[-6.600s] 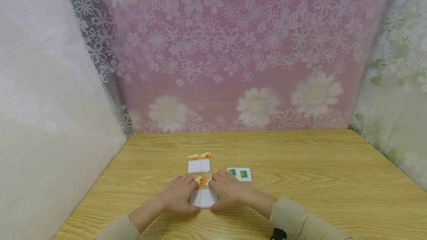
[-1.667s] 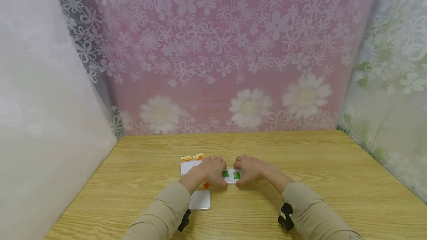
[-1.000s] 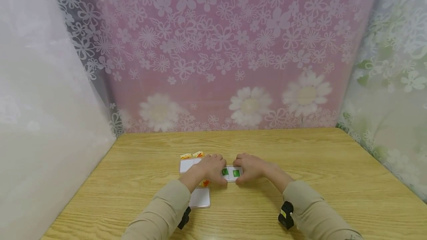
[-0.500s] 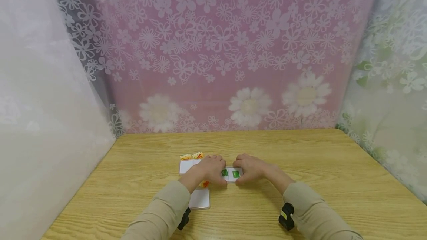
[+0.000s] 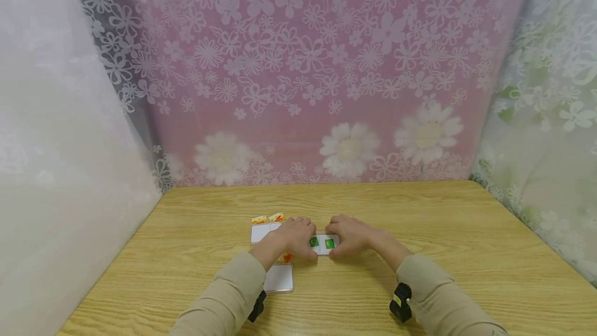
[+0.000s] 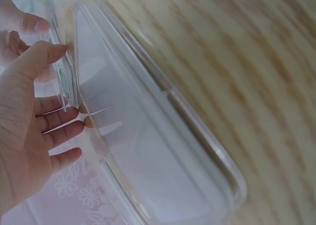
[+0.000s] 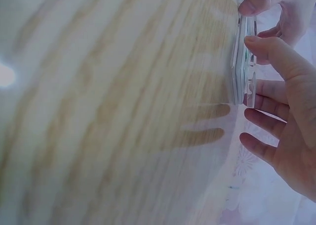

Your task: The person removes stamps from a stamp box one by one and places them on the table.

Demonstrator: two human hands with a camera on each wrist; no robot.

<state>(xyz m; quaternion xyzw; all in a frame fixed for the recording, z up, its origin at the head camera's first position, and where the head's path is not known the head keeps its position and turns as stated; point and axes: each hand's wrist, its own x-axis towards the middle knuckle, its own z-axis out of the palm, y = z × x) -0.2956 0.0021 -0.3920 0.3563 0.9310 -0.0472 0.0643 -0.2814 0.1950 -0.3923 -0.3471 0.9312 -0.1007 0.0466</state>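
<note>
A flat clear plastic case [image 5: 322, 246] with a white inside and two green squares lies between my hands in the head view. My left hand [image 5: 297, 238] holds its left end, thumb at the near edge and fingers at the far edge. At the right end, my right hand [image 5: 353, 236] grips it the same way. The left wrist view shows the layered clear edge [image 6: 68, 81] of this case between thumb and fingers. From the right wrist side, the clear top layer [image 7: 252, 89] stands slightly apart from the white part [image 7: 239, 71].
Two more white-filled clear cases lie left: a far one [image 5: 262, 232], partly behind my left hand, and a near one [image 5: 280, 278], partly behind the left sleeve. Small yellow-orange packets [image 5: 277, 217] sit beyond the far case, and another packet [image 5: 286, 257] shows under my left wrist.
Both hands have left the near case and moved right and away to the case with green squares. Over the last second or so they have stayed there, nearly still.
</note>
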